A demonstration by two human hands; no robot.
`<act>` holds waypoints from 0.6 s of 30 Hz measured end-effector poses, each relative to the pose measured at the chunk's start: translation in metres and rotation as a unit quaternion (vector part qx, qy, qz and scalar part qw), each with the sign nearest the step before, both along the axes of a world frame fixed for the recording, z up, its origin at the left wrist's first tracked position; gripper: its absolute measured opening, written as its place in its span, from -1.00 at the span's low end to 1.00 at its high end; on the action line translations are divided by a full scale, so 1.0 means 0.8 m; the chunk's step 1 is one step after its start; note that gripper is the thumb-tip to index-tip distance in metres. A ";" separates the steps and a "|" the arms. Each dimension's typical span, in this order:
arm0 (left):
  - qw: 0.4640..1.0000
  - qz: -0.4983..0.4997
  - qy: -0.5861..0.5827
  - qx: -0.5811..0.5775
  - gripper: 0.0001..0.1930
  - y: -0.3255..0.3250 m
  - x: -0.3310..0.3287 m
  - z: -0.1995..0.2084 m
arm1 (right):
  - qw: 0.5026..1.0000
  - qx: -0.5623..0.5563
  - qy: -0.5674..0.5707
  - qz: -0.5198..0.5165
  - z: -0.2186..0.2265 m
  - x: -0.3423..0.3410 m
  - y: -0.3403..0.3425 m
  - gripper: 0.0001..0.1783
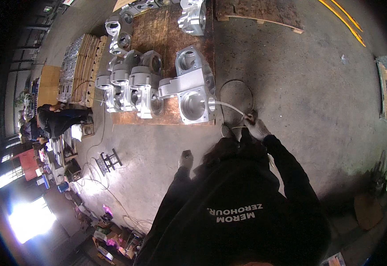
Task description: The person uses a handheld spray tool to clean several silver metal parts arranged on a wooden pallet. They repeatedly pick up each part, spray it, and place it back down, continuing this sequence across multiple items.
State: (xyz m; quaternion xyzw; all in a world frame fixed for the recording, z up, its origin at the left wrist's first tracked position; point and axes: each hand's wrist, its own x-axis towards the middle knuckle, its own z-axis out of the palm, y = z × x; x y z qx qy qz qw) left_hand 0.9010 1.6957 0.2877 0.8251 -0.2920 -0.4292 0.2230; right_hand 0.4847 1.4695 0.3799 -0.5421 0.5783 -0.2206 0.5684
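My right hand [256, 126], in a light glove, is closed around the near end of a thin, pale, curved rod-like tool [229, 105]. Its far end meets the side of a large silvery metal casting [192, 106] with round bores, at the right edge of a brown wooden board [171, 116]. A thin dark hose [252, 94] loops on the floor beside my right hand. My left hand [186, 159], also gloved, hangs in front of me, apart from the castings. Its fingers are curled, and nothing shows in them.
Several similar castings [144, 91] stand left on the board; another casting [192, 17] sits farther back. A wooden pallet [264, 13] lies beyond. At far left a person [62, 119] bends near stacked boards [80, 71]. A small black stand [109, 162] and cables lie on the floor.
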 end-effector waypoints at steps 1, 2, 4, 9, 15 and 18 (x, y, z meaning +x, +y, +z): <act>1.000 -0.011 -0.003 0.013 -0.72 0.000 -0.002 -0.005 | 1.000 0.014 0.005 -0.003 0.003 -0.001 -0.017 -0.72; 0.999 -0.034 0.004 0.018 -0.72 -0.020 -0.014 -0.014 | 0.995 -0.057 0.071 0.026 -0.025 -0.023 -0.029 -0.70; 1.000 -0.006 0.014 0.010 -0.73 -0.006 0.002 -0.025 | 0.997 -0.006 0.055 0.062 -0.009 -0.020 -0.025 -0.69; 0.996 0.059 0.069 0.008 -0.76 -0.022 -0.041 0.001 | 0.999 0.042 -0.011 0.022 0.040 -0.064 -0.051 -0.62; 0.991 0.104 0.088 0.005 -0.74 0.009 -0.060 -0.017 | 0.994 -0.088 0.069 0.013 -0.050 -0.066 -0.166 -0.63; 0.989 0.147 0.020 0.021 -0.74 0.031 -0.077 -0.008 | 0.989 -0.059 0.090 0.098 -0.094 -0.055 -0.169 -0.60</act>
